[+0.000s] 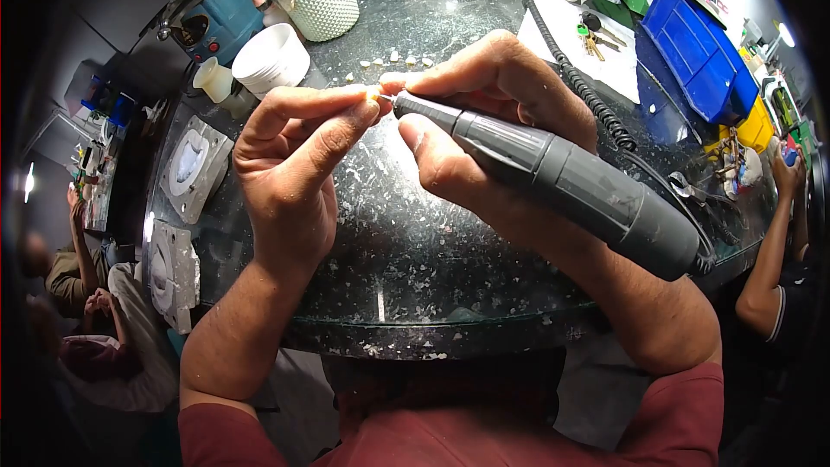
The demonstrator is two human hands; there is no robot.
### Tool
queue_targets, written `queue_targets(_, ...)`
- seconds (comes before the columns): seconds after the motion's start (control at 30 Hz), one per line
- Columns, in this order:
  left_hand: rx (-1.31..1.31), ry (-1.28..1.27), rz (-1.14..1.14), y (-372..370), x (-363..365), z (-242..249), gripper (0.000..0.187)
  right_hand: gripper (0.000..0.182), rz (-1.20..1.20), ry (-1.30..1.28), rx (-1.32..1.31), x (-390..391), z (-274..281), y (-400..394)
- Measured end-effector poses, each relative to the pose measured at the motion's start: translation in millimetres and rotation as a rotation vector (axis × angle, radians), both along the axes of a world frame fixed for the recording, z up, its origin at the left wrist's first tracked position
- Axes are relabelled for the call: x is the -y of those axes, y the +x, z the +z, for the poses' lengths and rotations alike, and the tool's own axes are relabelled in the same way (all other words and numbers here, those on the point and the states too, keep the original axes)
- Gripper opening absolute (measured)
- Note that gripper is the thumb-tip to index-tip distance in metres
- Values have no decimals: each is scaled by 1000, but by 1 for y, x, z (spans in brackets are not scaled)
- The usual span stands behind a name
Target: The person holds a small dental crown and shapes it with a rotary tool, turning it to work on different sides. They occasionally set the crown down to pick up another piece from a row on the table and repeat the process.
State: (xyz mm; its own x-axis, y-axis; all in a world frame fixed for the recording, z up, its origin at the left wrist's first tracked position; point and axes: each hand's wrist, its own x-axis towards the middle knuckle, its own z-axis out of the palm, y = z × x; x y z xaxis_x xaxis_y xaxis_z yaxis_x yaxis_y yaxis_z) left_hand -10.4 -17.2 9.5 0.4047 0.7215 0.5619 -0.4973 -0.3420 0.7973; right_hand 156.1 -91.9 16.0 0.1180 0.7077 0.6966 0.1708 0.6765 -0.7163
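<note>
Held like a pen in my right hand (519, 91) is a dark grey rotary handpiece (571, 171), its thick body resting back over the wrist. A thin bur at its nose points left and reaches the small, pale, tooth-like piece (373, 93). My left hand (290, 169) pinches that piece between thumb and fingertips, which cover most of it. Both hands meet above the dark, dust-specked table (393, 251). Just beyond the fingertips, several small tooth-like pieces (395, 58) lie in a loose row.
A coiled cord (596, 104) runs down the right side. Two plaster moulds (194, 169) sit at left, near a white bowl (271, 56), a tool basket (322, 0) and a blue machine (220, 17). Keys (592, 35) and a blue bin (692, 56) lie at right. Other people sit on both sides.
</note>
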Motion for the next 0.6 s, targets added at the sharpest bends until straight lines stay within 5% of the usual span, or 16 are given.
queue_targets(0.6,20,-128,-21,5,4,6,14,21,-38,-22,25,2,1,4)
